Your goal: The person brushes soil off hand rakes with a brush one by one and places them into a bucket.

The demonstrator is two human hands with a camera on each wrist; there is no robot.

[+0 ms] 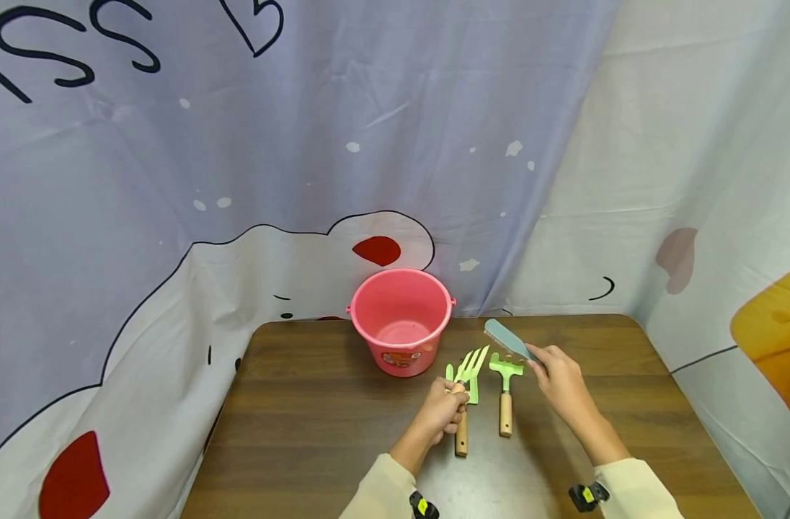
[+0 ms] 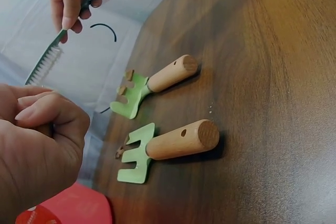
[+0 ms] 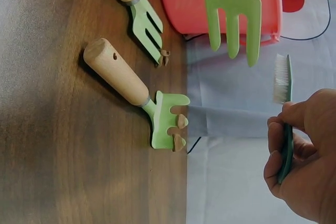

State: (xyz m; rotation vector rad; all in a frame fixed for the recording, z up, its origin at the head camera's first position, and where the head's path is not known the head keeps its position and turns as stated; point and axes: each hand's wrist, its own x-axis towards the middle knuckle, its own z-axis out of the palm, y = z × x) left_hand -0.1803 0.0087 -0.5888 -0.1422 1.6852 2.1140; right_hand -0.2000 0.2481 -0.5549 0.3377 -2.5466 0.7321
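Note:
In the head view my left hand (image 1: 442, 409) grips the wooden handle of a hand fork (image 1: 474, 362), its green tines raised off the table. My right hand (image 1: 559, 380) holds a brush (image 1: 508, 337) by its green handle, and white bristles show in the right wrist view. Bristles and held fork (image 3: 233, 17) are apart. On the table a second green fork (image 2: 181, 141) lies partly beneath the left hand. Beside it rests a small green rake (image 1: 506, 404). Brown clumps (image 3: 178, 142) cling to the rake's tines, and others sit at the second fork's tips.
A pink bucket (image 1: 427, 353) stands at the back of the brown wooden table (image 1: 304, 432), left of the tools. Behind it hangs a printed cloth (image 1: 291, 158) along the table's rear edge. A wrist camera (image 1: 588, 496) is strapped at the right sleeve.

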